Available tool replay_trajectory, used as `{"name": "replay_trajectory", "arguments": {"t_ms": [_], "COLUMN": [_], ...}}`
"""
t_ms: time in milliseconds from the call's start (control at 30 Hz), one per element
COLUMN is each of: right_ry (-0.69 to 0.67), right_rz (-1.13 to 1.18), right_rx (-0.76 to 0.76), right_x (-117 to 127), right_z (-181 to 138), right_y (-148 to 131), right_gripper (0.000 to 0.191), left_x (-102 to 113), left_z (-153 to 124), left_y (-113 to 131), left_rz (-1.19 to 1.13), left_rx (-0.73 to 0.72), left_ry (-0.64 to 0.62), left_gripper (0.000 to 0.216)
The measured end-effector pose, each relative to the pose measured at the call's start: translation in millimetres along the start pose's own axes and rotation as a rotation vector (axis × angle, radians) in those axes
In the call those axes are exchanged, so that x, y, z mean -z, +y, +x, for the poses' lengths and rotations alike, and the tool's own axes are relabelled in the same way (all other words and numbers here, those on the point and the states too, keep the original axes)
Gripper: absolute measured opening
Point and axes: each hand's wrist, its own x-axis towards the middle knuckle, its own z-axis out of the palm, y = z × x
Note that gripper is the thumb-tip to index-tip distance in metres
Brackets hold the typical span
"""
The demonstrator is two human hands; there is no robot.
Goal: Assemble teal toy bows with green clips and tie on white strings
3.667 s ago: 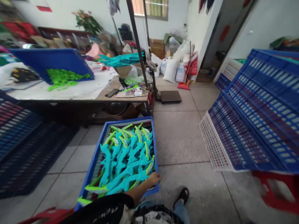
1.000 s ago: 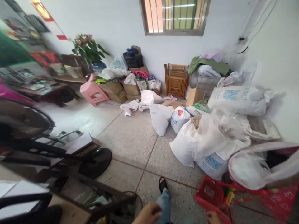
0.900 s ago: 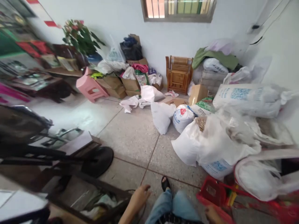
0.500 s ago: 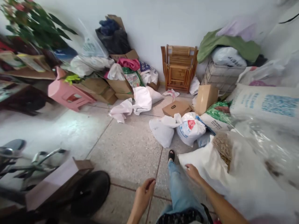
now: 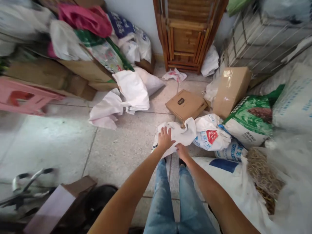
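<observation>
On the tiled floor (image 5: pixel 60 143), among heaped sacks and boxes, a white sack (image 5: pixel 179 135) lies just ahead of the person's feet, against a printed sack (image 5: pixel 212 136) on its right and a flat carton (image 5: pixel 186 104) behind. Both hands are on it — the left hand (image 5: pixel 165 139) spread flat on top, fingers apart; the right hand (image 5: pixel 181 150) curled at its near edge, though whether it is pinching cloth I cannot tell. A sound lift, I'd judge, wants a full fistful of fabric in each hand, not fingertips. The sack looks limp, crumpled, woven plastic — faint print at its left edge.
</observation>
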Motion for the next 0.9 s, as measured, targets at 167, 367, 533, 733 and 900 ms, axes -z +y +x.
{"name": "replay_trajectory", "arguments": {"t_ms": [167,367,533,733,900], "right_ry": [0.055,0.136,0.195,0.255,0.035], "right_rz": [-0.003,0.002,0.010,0.088,0.038], "right_rx": [-0.055,-0.040,0.005,-0.050,-0.212], "right_x": [-6.7,5.6,5.3,9.8,41.4], "right_z": [-45.5,-65.7,-67.6,-82.9,-113.5], "right_y": [-2.1,-31.6,-58.1,-38.9,-1.6], "right_gripper": [0.026,0.018,0.020,0.024,0.020], "left_x": [-0.3,22.2,-22.6,4.8,77.7], "left_z": [59.4,74.8,65.4,97.0,130.8], "left_y": [-51.7,-98.4,-81.1,-134.6,-134.5], "left_rz": [0.014,-0.050,-0.023,-0.073,-0.066], "left_rx": [0.246,0.179,0.270,0.313,0.134], "left_ry": [-0.243,-0.229,-0.274,-0.284,-0.145], "left_gripper": [0.031,0.053,0.096,0.034,0.034]}}
